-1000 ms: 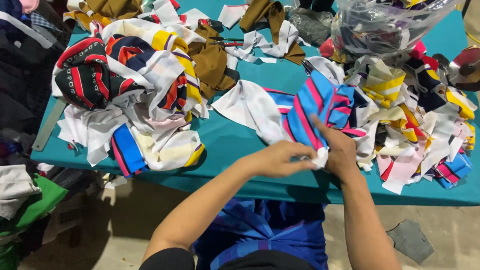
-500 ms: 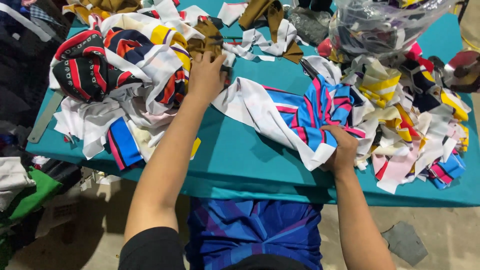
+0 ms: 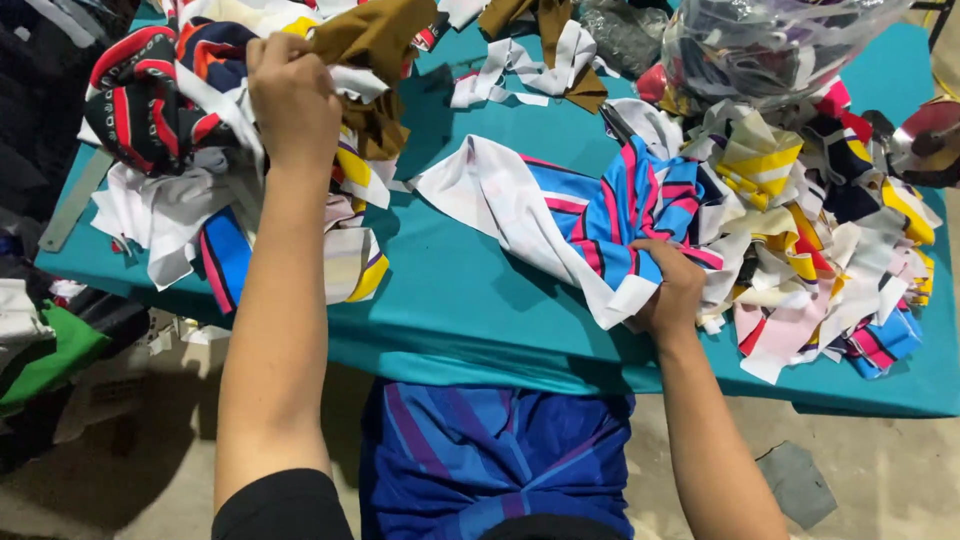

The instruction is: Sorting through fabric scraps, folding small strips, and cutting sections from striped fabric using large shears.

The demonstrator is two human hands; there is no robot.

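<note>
Only a bare teal table [image 3: 450, 290] strip lies between fabric heaps.
Left hand [image 3: 292, 95] fingers clutch brown cloth [image 3: 375, 45]; right hand [image 3: 672, 295] fingers grip the blue-pink striped white piece [image 3: 560, 215].

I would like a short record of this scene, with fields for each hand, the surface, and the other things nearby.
left hand: closed on a brown fabric piece at the left scrap pile
right hand: closed on a white, blue and pink striped cloth strip
surface: teal-covered table
right side: heap of mixed coloured fabric scraps
top right: clear plastic bag of scraps
</note>
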